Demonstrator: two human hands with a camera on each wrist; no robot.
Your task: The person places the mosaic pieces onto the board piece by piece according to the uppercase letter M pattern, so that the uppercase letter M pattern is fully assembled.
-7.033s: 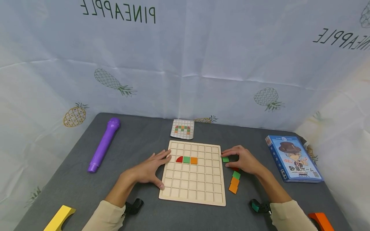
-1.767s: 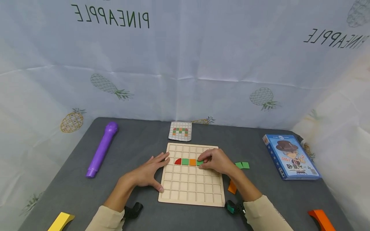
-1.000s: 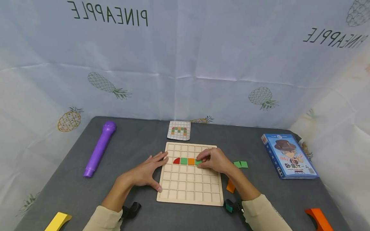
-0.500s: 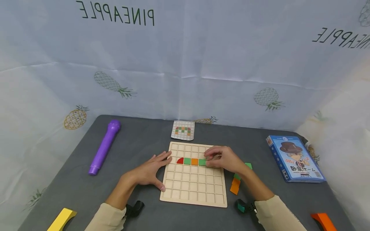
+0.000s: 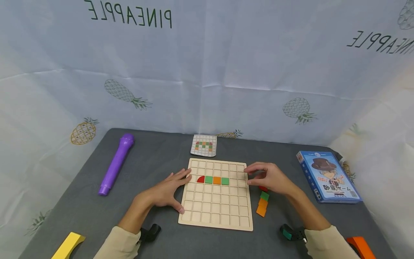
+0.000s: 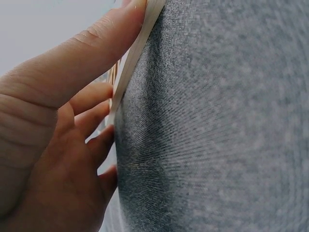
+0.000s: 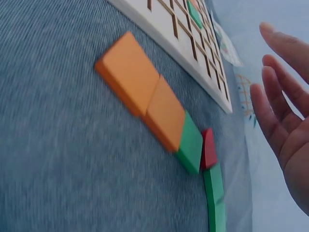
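Lying nr parted R fingers (image 5: 258, 166): loose tiles (image 5: 262, 203); blue box (image 5: 330, 178) beyond. L fingers (image 5: 181, 175) spread, touching board (image 5: 216, 208).

Below my beige sleeves (image 5: 330, 242), the worktop (image 5: 155, 144) is dark grey. My pale wooden board (image 5: 215, 219) bears a grid of squares, with one red tile (image 5: 201, 179), a green tile (image 5: 208, 179), an orange tile (image 5: 217, 180) and a second green tile (image 5: 225, 181) in a row. The loose tiles (image 7: 128, 72) are orange, green and red. A white card (image 5: 203, 145) shows a grid with red, green and orange cells. The microphone (image 5: 116, 165) is purple, the box (image 5: 328, 176) mostly blue, the arched blocks (image 5: 68, 244) yellow and orange-red. Pineapples and dark lettering pattern the pale curtain (image 5: 207, 54).
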